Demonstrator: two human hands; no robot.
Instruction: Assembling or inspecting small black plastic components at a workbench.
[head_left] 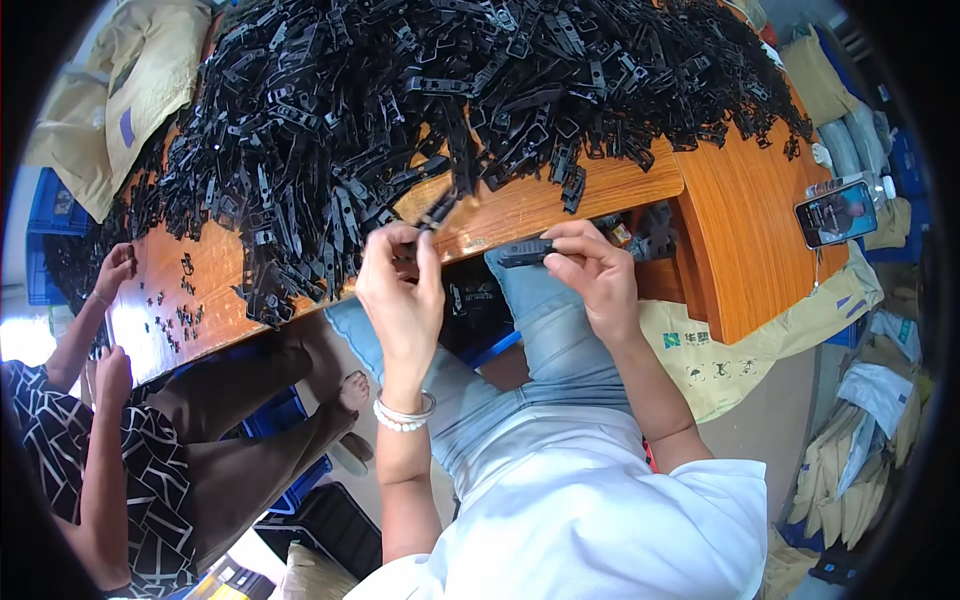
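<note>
My right hand [600, 278] pinches one end of a long, narrow black plastic part [524, 253] between thumb and fingers, just off the table's front edge. Over the same edge, my left hand [402, 278] has its fingers closed on a small black plastic piece [438, 211], slightly blurred and partly hidden by the fingertips. The two hands are apart, and so are the pieces in them. Beyond them, a large heap of similar black plastic parts [330, 130] covers most of the wooden table [640, 182].
At my left, a co-worker's hands [116, 272] are by small black pieces [178, 318] on the table. An open drawer [660, 275] sits under the tabletop at right. A phone [838, 214] stands beyond the right edge. Woven sacks [160, 80] lie at the far left.
</note>
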